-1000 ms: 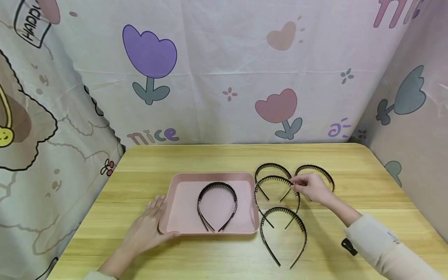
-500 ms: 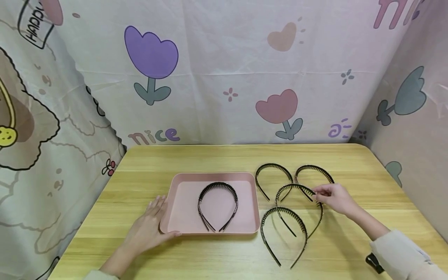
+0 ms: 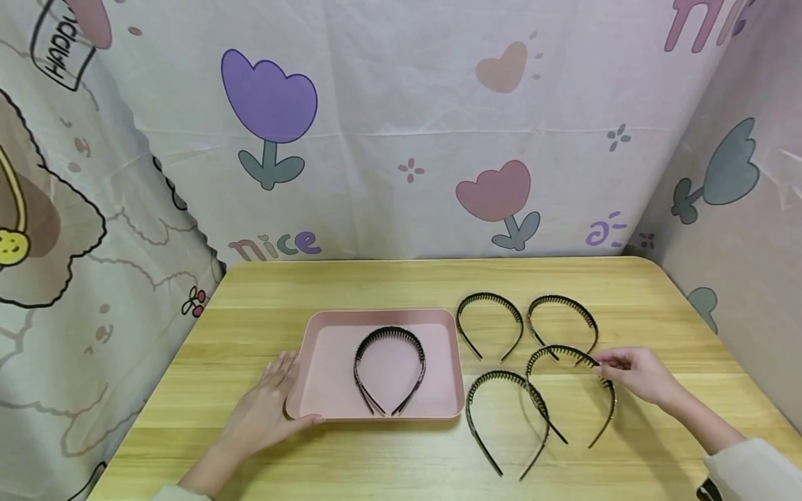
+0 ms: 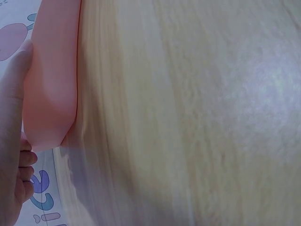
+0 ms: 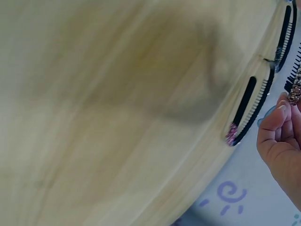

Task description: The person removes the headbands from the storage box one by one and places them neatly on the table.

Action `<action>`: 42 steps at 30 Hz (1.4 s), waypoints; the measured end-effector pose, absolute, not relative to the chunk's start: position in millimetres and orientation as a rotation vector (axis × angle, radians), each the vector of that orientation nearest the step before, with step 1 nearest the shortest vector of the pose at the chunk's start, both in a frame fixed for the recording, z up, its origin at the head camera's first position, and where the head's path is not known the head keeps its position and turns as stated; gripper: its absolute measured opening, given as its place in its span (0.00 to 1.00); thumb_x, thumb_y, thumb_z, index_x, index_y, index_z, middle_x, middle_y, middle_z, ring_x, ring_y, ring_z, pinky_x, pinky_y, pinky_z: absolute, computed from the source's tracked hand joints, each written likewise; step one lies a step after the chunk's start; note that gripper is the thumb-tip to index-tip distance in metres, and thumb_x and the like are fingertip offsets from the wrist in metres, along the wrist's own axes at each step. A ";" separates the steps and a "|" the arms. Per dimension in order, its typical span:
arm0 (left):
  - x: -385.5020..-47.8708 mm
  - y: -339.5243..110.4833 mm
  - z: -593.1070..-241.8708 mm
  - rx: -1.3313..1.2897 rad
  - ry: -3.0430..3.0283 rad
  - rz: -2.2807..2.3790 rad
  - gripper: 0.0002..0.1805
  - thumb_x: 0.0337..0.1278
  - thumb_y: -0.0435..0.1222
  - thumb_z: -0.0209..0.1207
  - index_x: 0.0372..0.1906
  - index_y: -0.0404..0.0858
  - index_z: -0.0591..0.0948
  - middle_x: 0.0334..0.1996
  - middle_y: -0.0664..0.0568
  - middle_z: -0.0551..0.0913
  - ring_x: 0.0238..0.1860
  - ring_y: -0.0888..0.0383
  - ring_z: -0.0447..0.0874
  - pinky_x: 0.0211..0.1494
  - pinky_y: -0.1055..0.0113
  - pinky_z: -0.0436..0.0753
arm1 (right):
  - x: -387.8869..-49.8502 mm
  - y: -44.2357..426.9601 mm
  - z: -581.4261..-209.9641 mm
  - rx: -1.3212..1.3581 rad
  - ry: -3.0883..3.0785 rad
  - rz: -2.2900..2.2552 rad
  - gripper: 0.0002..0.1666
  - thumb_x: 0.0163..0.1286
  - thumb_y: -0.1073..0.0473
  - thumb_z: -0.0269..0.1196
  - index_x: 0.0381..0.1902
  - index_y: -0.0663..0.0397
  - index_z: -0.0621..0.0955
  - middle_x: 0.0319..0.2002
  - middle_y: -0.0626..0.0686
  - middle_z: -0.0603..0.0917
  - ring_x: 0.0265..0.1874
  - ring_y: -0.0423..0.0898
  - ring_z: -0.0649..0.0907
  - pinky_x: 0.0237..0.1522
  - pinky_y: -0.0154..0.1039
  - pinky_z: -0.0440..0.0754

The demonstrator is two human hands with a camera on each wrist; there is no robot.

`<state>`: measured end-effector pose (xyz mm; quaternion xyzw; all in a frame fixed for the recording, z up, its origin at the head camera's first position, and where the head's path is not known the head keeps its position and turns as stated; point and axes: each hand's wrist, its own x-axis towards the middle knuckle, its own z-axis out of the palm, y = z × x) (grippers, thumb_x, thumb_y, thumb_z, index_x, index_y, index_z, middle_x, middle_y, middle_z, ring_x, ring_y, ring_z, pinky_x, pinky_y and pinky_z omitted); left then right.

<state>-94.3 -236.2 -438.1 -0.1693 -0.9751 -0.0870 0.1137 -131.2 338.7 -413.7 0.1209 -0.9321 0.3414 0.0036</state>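
A pink rectangular tray (image 3: 326,369) lies on the table. My left hand (image 3: 263,400) rests against its left end, fingers nearly straight along the side and thumb at the front rim. In the tray lies a black toothed headband (image 3: 390,331); its ends look doubled, so I cannot tell if it is one or more. My right hand (image 3: 639,376) pinches another toothed headband (image 3: 557,348) by its right side, above the table. In the right wrist view, that hand (image 5: 280,141) holds the sparkly band (image 5: 295,92) at the frame's edge.
Right of the tray, a front headband (image 3: 498,374), a back-left headband (image 3: 485,296) and a back-right headband (image 3: 557,299) lie on the wooden table (image 3: 376,459). A patterned cloth (image 3: 388,202) hangs behind the table and along its sides.
My right hand has carried the held headband rightward and toward the front, away from the tray's right end. The left hand, the tray and the other headbands keep their places.
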 end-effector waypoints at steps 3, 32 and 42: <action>-94.3 -236.1 -437.7 -0.495 -2.859 -0.258 0.57 0.33 0.67 0.62 0.58 0.22 0.70 0.63 0.33 0.68 0.65 0.36 0.64 0.65 0.45 0.68 | -126.4 346.3 -416.7 0.363 -2.909 1.075 0.10 0.57 0.70 0.62 0.37 0.73 0.82 0.25 0.38 0.81 0.23 0.24 0.72 0.21 0.26 0.74; -92.2 -235.2 -439.6 -0.490 -2.860 -0.263 0.57 0.33 0.67 0.62 0.58 0.22 0.70 0.61 0.31 0.70 0.64 0.36 0.64 0.66 0.46 0.68 | -99.3 381.5 -448.0 0.320 -2.932 1.251 0.08 0.57 0.70 0.62 0.35 0.70 0.82 0.26 0.26 0.79 0.25 0.23 0.74 0.20 0.25 0.75; -93.7 -235.1 -437.8 -0.483 -2.871 -0.283 0.56 0.33 0.66 0.62 0.58 0.22 0.70 0.62 0.32 0.69 0.65 0.36 0.64 0.66 0.46 0.67 | -100.8 380.2 -447.0 0.210 -2.986 1.239 0.13 0.58 0.67 0.63 0.38 0.76 0.80 0.25 0.28 0.80 0.24 0.24 0.74 0.20 0.27 0.76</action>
